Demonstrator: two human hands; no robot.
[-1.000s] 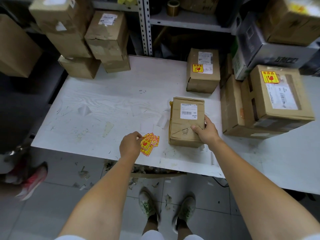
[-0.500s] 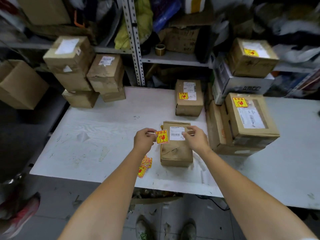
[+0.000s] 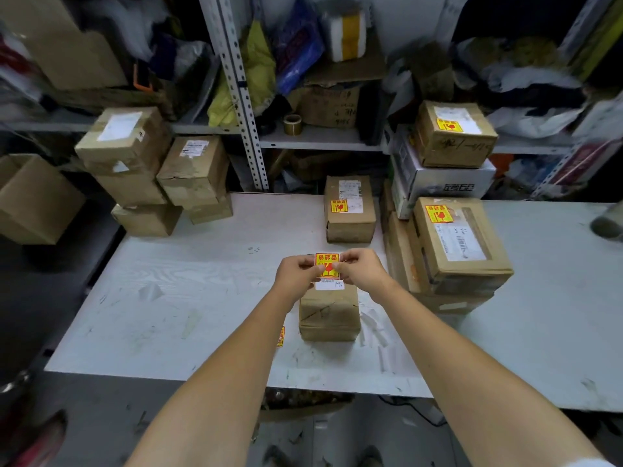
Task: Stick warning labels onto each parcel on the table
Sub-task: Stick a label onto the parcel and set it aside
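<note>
A small brown parcel [image 3: 329, 315] lies on the white table [image 3: 188, 298] in front of me, with a white shipping label at its far end. Above that end I hold a yellow-and-red warning label [image 3: 327, 266] by its side edges, my left hand [image 3: 298, 274] on the left and my right hand [image 3: 360, 269] on the right. More warning labels [image 3: 280, 336] lie on the table beside the parcel, mostly hidden behind my left forearm. A labelled parcel [image 3: 350, 210] stands behind. On the right, another labelled parcel [image 3: 458, 244] tops a stack.
Several unlabelled brown boxes [image 3: 161, 170] are stacked at the table's back left corner. A white box with a labelled parcel [image 3: 453, 133] on it stands at the back right. Metal shelving [image 3: 241, 96] full of bags and boxes rises behind the table.
My left hand lifted one label off the pile and carried it over the parcel. My right hand let go of the parcel and now grips the label's right edge.
</note>
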